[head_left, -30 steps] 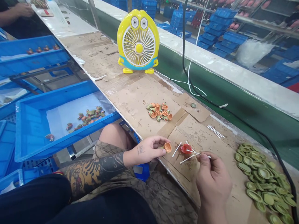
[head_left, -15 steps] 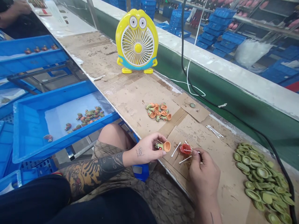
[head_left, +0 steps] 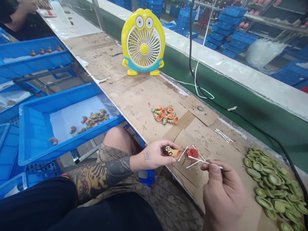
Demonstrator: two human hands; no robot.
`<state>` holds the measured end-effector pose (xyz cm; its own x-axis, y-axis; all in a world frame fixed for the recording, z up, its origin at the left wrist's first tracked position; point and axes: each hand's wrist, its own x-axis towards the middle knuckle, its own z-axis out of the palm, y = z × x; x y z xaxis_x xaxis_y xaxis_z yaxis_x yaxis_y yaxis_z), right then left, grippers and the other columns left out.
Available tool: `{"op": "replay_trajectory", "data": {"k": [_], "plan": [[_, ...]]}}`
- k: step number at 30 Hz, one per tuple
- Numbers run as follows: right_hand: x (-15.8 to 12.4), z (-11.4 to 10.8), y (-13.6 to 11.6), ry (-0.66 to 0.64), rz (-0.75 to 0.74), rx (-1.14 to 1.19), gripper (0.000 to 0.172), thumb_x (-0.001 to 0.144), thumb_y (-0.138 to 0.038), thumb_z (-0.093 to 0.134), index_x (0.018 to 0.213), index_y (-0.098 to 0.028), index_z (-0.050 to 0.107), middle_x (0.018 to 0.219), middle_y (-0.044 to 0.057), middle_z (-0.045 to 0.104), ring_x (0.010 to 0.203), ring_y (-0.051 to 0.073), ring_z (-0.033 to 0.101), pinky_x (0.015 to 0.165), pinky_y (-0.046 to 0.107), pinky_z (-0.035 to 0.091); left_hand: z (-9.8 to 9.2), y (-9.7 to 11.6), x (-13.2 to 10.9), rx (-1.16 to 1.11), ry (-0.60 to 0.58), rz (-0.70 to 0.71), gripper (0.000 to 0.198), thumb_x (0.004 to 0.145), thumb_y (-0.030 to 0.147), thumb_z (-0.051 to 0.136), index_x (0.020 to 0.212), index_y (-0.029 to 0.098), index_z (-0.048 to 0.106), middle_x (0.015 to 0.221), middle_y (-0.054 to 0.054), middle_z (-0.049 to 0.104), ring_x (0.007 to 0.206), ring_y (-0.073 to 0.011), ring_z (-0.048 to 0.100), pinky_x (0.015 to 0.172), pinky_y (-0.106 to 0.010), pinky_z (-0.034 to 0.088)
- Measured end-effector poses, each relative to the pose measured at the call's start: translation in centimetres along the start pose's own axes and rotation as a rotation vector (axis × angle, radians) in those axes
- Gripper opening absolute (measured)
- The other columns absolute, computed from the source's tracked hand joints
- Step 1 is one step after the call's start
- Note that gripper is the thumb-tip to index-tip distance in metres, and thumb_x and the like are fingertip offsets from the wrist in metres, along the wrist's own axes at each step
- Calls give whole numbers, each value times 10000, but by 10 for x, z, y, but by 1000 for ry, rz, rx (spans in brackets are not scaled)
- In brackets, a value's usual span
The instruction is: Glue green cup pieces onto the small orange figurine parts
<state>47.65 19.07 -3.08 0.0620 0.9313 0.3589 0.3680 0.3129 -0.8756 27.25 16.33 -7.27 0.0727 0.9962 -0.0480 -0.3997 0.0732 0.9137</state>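
Note:
My left hand (head_left: 154,155) holds a small clay-like figurine (head_left: 172,152) between fingers and thumb, with its flared orange end pointing right and its green painted side showing. My right hand (head_left: 223,199) pinches a white cotton swab (head_left: 204,162), whose far tip sits just beside a red paint cap (head_left: 192,153). That cap stands on the cardboard-covered bench (head_left: 204,150) between my hands. Several loose swabs (head_left: 223,135) lie beyond it. A heap of similar orange-and-green pieces (head_left: 164,115) lies further up, and a pile of flat green oval pieces (head_left: 271,189) lies to my right.
A blue tray (head_left: 67,128) of painted pieces hangs beside the bench at left, with another (head_left: 36,53) beyond it. A yellow cartoon fan (head_left: 143,41) stands at the far end. A black cable (head_left: 255,126) runs along the bench's green edge. A co-worker's hand (head_left: 26,6) shows top left.
The swab has lifted out of the red cap, and my right hand has moved right. My left hand has turned the figurine, so its green painted side now faces up.

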Motion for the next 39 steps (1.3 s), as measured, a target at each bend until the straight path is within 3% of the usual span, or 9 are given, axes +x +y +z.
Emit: {"op": "replay_trajectory", "data": {"k": [5, 13, 21, 31, 34, 39], "plan": [[-11, 7, -3, -122, -21, 52, 249, 959, -437, 670, 948, -191, 706, 803, 17, 706, 754, 164, 668, 764, 297, 506, 4, 1, -2, -8, 1, 6, 471, 737, 247, 863, 1153, 127, 678, 876, -19, 650, 720, -101, 557, 663, -235, 435], [-11, 9, 3, -181, -69, -4, 231, 974, -426, 647, 954, -204, 707, 814, 16, 721, 740, 144, 683, 716, 243, 516, 4, 0, -5, -26, -5, -13, 491, 730, 246, 866, 1169, 135, 677, 874, -22, 645, 735, -115, 559, 676, -252, 432], [-7, 10, 7, -149, -74, -42, 247, 987, -440, 622, 943, -209, 694, 806, 9, 712, 750, 140, 671, 736, 237, 508, 7, 5, -6, -24, -13, -59, 498, 715, 281, 883, 1145, 126, 687, 866, -18, 622, 752, -121, 545, 705, -267, 426], [-4, 7, 12, -58, -35, 12, 240, 970, -452, 644, 964, -216, 689, 827, 10, 713, 800, 157, 666, 805, 267, 499, 10, 14, -8, -45, 31, -86, 526, 725, 465, 886, 1070, 126, 677, 872, -2, 586, 762, -109, 515, 712, -257, 403], [8, 1, 20, -4, -21, -161, 265, 964, -473, 617, 973, -218, 692, 844, 28, 726, 792, 182, 666, 764, 278, 483, 6, 10, -7, -46, 74, -85, 537, 716, 464, 894, 1076, 137, 668, 886, 3, 583, 773, -106, 530, 719, -251, 415], [26, -2, 38, -100, -77, -461, 311, 939, -483, 555, 935, -213, 708, 797, 62, 728, 742, 231, 656, 697, 309, 441, 0, 4, -5, -53, 74, -88, 517, 716, 426, 906, 1074, 173, 632, 884, 7, 596, 740, -102, 533, 675, -242, 417]]}}
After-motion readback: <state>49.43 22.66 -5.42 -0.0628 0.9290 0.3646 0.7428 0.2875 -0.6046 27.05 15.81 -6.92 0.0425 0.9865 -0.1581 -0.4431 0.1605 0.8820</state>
